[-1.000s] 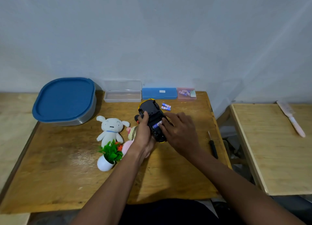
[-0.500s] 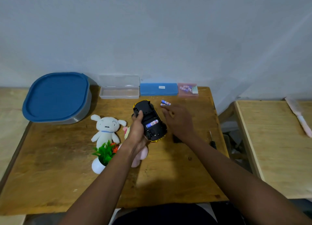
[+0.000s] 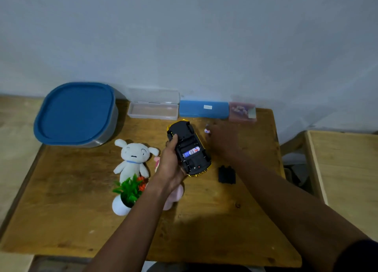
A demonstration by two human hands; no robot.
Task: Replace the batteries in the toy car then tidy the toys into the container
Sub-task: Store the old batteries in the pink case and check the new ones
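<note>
- Head view: the left hand (image 3: 170, 163) has its grip curled round the toy car (image 3: 189, 149), thumb over the near edge, and holds it belly-up above the middle of the wooden surface (image 3: 204, 226).
- The car's underside is matt black moulded plastic with a glossy yellow shell showing round the rim. Its battery bay is open, and one cylindrical battery (image 3: 191, 151) with a blue-and-white label lies inside.
- The right hand (image 3: 223, 141) is motion-blurred just right of the car, its fingertips at a small loose battery (image 3: 207, 130) lying on the surface. I cannot tell whether this grip has closed on it.
- A flat black rectangular battery cover (image 3: 226, 174) lies on the wood near the car's lower right.
- The container (image 3: 75, 114), a rounded grey tub under a smooth blue lid, sits at the far left, closed.
- A fuzzy white plush (image 3: 133, 159) lies left of the left hand. A pink plush (image 3: 173, 196) is partly hidden under the wrist.
- A plastic plant (image 3: 126, 194) stands in a round white pot.
- Along the wall are a clear box (image 3: 153, 108), a blue box (image 3: 203, 109) and a pink box (image 3: 242, 112).
</note>
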